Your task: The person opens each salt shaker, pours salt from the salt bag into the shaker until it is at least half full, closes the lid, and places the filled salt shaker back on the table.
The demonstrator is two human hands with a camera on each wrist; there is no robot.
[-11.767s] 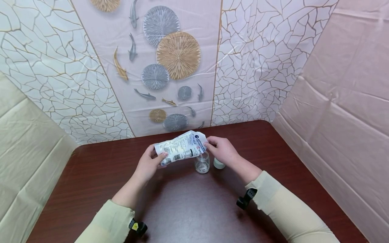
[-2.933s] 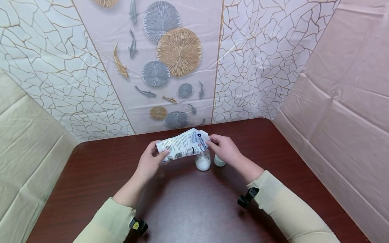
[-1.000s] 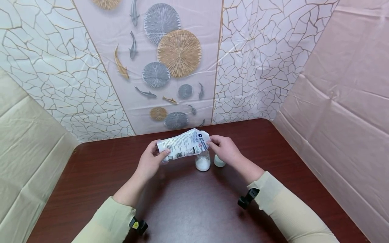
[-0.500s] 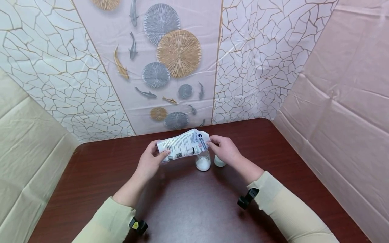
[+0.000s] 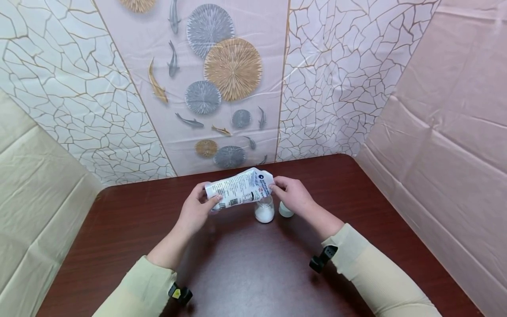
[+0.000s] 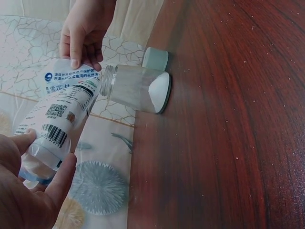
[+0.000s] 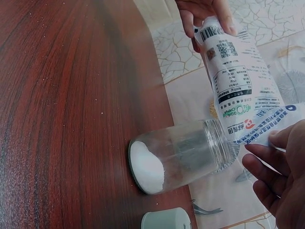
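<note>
My left hand (image 5: 195,211) grips the bottom end of a white printed salt bag (image 5: 235,190), thumb on top. Its other corner is pinched between the thumb and fingers of my right hand (image 5: 292,193). The bag tilts down to the right, its mouth at the rim of a glass jar (image 5: 264,214) that stands upright on the table. White salt (image 7: 147,168) lies in a sloping heap at the jar's bottom, plain in both wrist views. Whether grains are falling cannot be made out.
A pale green lid (image 5: 285,210) lies on the dark red-brown table (image 5: 245,273), just right of the jar and below my right hand. Small white specks dot the tabletop in the wrist views. Patterned cloth walls (image 5: 325,79) stand behind and at both sides.
Since the oldest frame, the little white matter in the jar has grown to a heap of salt. Both hands keep their hold on the bag, almost still over the last second.
</note>
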